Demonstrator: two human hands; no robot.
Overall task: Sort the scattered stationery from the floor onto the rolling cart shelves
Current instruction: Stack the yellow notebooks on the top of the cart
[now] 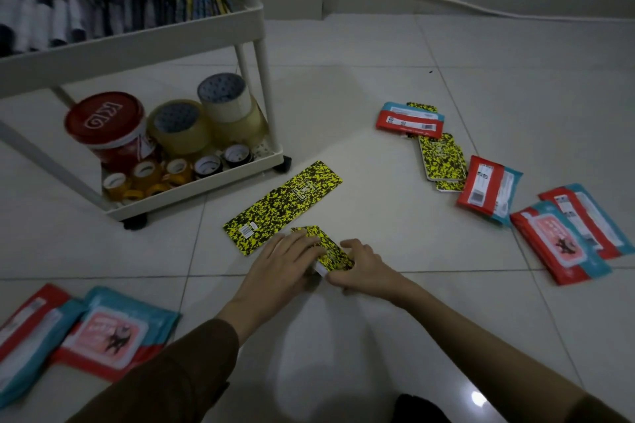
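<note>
Two hands, left hand (287,259) and right hand (360,263), clasping small yellow-black notebook (324,247) on floor (378,86); pickup step, next lifting toward cart (192,196).

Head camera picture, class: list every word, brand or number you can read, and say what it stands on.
"KKO", seen upside down: white letters on the red tin lid.
Yellow-black notebook cover: barcode and emblem, too small to read.
Red-and-teal packets: labels and barcodes blurred, unreadable.
</note>
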